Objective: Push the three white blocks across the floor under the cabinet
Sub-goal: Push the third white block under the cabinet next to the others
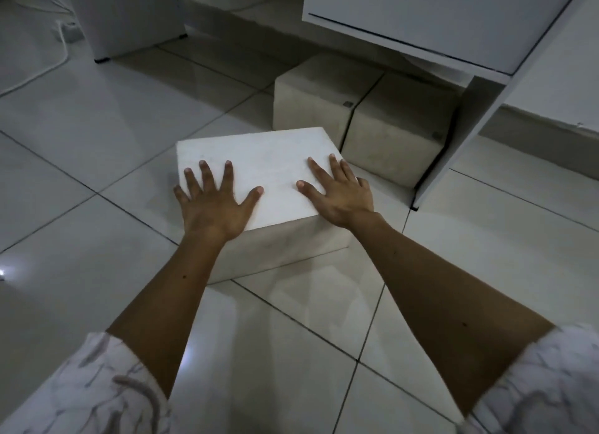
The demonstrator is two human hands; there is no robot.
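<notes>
A white block (265, 161) lies on the tiled floor in the middle of the view. My left hand (212, 203) rests flat on its near left corner with the fingers spread. My right hand (340, 190) rests flat on its near right edge, fingers spread too. Neither hand grips the block. Two more white blocks stand side by side just beyond it: one (311, 99) on the left, one (392, 132) on the right. Both sit partly under the white cabinet (421, 15), whose bottom edge hangs above them.
A white upright cabinet panel (453, 142) stands on the floor right of the two far blocks. A white appliance (129, 15) stands at the back left with white cables (48, 60) on the floor beside it. Grey tiled floor (81, 125) spreads to the left.
</notes>
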